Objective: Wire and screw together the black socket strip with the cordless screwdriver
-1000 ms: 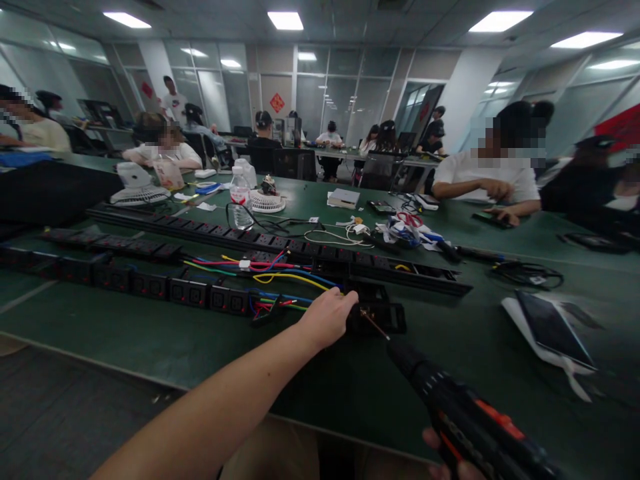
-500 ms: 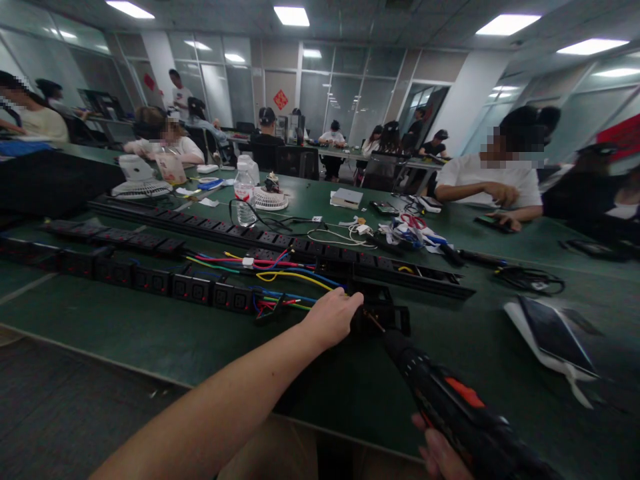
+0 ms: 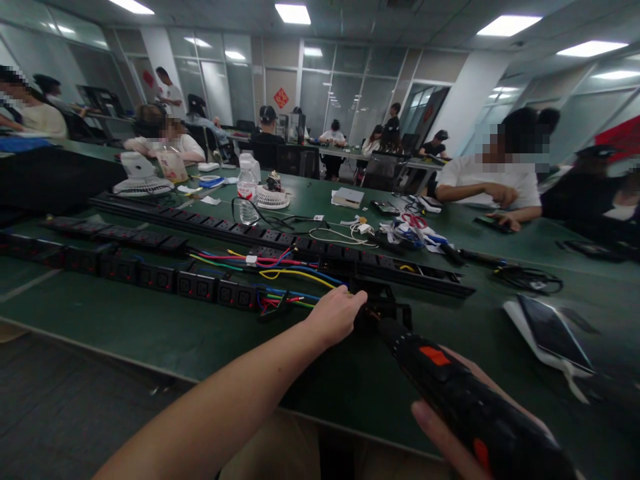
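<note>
My left hand (image 3: 336, 319) is closed at the edge of a small black housing (image 3: 406, 315). Wires, including a yellow wire (image 3: 295, 273), run in beneath its fingers. My right hand (image 3: 439, 433) grips a black-and-orange electric screwdriver (image 3: 450, 380) that points up and left. The bit reaches into the housing close to my left fingertips; the screw spot itself is too dark to make out. Left of this lies a row of black socket modules (image 3: 197, 285), with coloured wires coming from its end. Behind it sits a long black power strip (image 3: 235, 230).
Further back stand a water bottle (image 3: 247, 193) and a white fan part (image 3: 273, 197). A heap of cables and bags (image 3: 413, 230) lies right of them. At right are a coiled black cable (image 3: 533, 279) and a tablet-like device (image 3: 555, 333). A co-worker (image 3: 493, 187) sits across the table.
The screwdriver has turned in my right hand, showing more of its orange parts, and its bit has sunk nearer the housing. My left hand has barely shifted.
</note>
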The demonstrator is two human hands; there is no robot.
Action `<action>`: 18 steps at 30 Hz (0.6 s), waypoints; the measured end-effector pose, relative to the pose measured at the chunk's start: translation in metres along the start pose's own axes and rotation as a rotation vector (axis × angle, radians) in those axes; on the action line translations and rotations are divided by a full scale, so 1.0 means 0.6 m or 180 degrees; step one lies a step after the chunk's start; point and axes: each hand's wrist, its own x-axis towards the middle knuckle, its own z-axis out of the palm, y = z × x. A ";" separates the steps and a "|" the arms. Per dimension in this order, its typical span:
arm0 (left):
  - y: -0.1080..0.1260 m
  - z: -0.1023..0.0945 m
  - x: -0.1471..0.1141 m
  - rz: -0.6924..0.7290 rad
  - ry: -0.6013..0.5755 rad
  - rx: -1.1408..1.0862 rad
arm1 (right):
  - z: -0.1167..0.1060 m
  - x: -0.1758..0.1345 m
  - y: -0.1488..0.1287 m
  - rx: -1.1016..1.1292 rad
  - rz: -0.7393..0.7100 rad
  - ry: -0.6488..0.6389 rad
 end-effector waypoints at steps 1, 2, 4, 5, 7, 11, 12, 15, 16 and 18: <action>0.000 0.000 0.000 0.0027 0.0022 0.0002 | -0.007 0.005 -0.003 -0.0095 -0.0013 -0.0100; 0.000 0.000 0.000 0.0041 0.0045 0.0003 | -0.013 0.010 -0.006 -0.0192 -0.0023 -0.0191; 0.001 0.000 0.000 0.0046 0.0066 -0.0002 | -0.023 0.018 -0.013 -0.0397 -0.0054 -0.0375; 0.001 0.001 0.000 0.0042 0.0074 -0.0002 | -0.026 0.022 -0.017 -0.0442 -0.0063 -0.0439; 0.001 0.001 -0.001 0.0048 0.0120 0.0010 | -0.030 0.028 -0.025 -0.0445 -0.0069 -0.0530; 0.002 0.001 -0.004 0.0066 0.0204 0.0050 | -0.026 0.031 -0.035 -0.0330 0.0072 -0.0654; 0.002 0.000 -0.005 0.0051 0.0205 0.0041 | -0.025 0.030 -0.036 -0.0290 0.0180 -0.0682; 0.007 -0.004 -0.009 0.0015 0.0172 -0.0088 | -0.022 0.024 -0.038 -0.0076 0.0415 -0.0794; 0.008 -0.005 -0.011 0.0018 0.0158 -0.0143 | -0.022 0.022 -0.039 0.0005 0.0415 -0.0806; 0.010 -0.007 -0.012 0.0036 0.0152 -0.0217 | -0.023 0.019 -0.042 0.0093 0.0363 -0.0777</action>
